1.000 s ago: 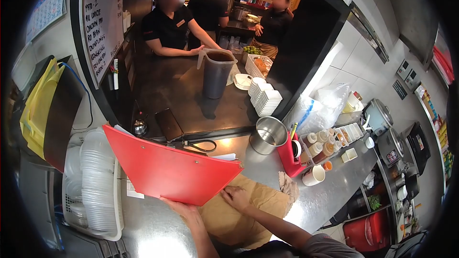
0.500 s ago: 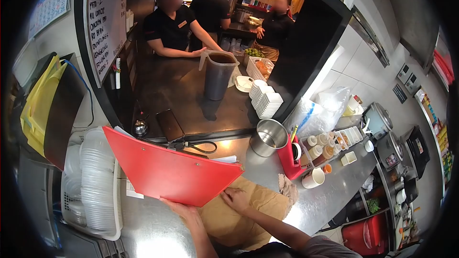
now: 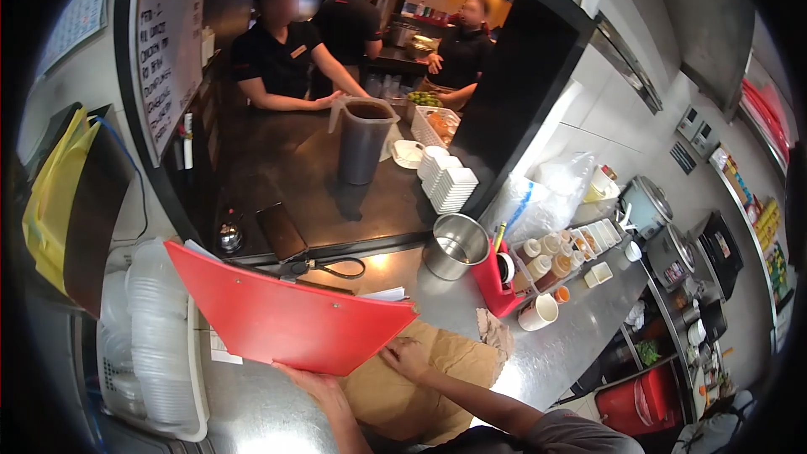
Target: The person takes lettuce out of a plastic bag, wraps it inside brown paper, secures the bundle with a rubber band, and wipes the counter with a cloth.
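Note:
A red clipboard [image 3: 290, 311] with white sheets behind it is tilted up over the steel counter, its red back toward me. My left hand [image 3: 313, 385] grips its lower edge; some of the fingers are hidden behind it. Beside the clipboard's right corner, my right hand [image 3: 407, 359] rests on a creased sheet of brown paper [image 3: 445, 370], fingers extended and their tips partly hidden by the clipboard edge. A black strap [image 3: 340, 267] and a dark phone [image 3: 282, 231] lie just beyond the clipboard. Below its left part, a white slip [image 3: 225, 350] lies on the counter.
A basket of clear plastic lids [image 3: 155, 336] stands at left. To the right are a steel pot [image 3: 456, 247], a red holder [image 3: 496, 284], sauce bottles [image 3: 551, 269] and a white cup [image 3: 538, 312]. Across the pass, a person [image 3: 282, 59] stands by a dark-filled pitcher [image 3: 363, 143].
The view has shifted slightly, so the counter items appear farther left and lower. My left hand keeps its grip on the clipboard, and my right hand stays on the brown paper.

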